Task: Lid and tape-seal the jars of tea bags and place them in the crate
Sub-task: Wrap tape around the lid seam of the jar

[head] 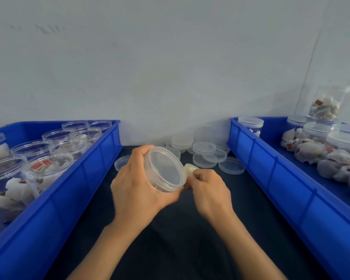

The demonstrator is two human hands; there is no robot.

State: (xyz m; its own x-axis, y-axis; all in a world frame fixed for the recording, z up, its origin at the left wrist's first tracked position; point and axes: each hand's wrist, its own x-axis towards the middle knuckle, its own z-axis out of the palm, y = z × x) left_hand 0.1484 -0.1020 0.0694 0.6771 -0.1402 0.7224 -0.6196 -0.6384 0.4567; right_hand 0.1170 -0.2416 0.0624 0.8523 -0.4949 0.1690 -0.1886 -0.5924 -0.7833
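My left hand [135,184] grips a clear plastic jar [166,168] tilted on its side, its lid facing right and toward me. My right hand [208,188] pinches a small roll of pale tape [190,170] right against the lid's rim. Both hands hover over the dark table [170,239] between two blue crates. The left crate [79,188] holds several open jars with tea bags [47,164]. The right crate [281,178] holds lidded jars [251,125] and loose tea bags [311,150].
Several loose clear lids [204,150] lie on the table behind my hands, near the pale wall. A lidded jar of tea bags [325,106] sits stacked high at the back of the right crate.
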